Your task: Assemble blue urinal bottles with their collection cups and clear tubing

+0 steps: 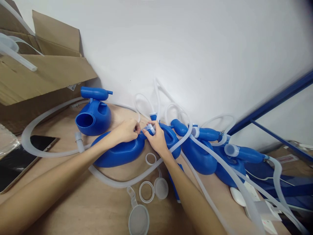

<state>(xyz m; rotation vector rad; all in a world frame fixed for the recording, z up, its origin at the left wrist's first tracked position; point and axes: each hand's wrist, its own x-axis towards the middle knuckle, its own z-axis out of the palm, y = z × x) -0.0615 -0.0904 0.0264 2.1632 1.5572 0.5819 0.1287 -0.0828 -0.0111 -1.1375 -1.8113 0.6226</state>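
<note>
A blue plastic urinal bottle (122, 155) lies on the table beneath my hands. My left hand (128, 130) is closed above it, fingertips pinched together; what they hold, if anything, is hidden. Just to the right, my right hand (156, 135) grips a small blue funnel (152, 131) with a translucent cap, thumb and fingers around its end. The fingertips of both hands nearly meet. Another bottle (97, 119), with an uncapped wide mouth, stands to the left and a blue funnel (95, 93) rests on top of it.
More blue bottles (199, 156) stand at the right with funnels and clear hoses (117, 183) looping around. Translucent caps (138, 220) and a ring (146, 192) lie in front. A phone (22, 161) and cardboard box (49, 75) are left; a blue metal frame (274, 101) is right.
</note>
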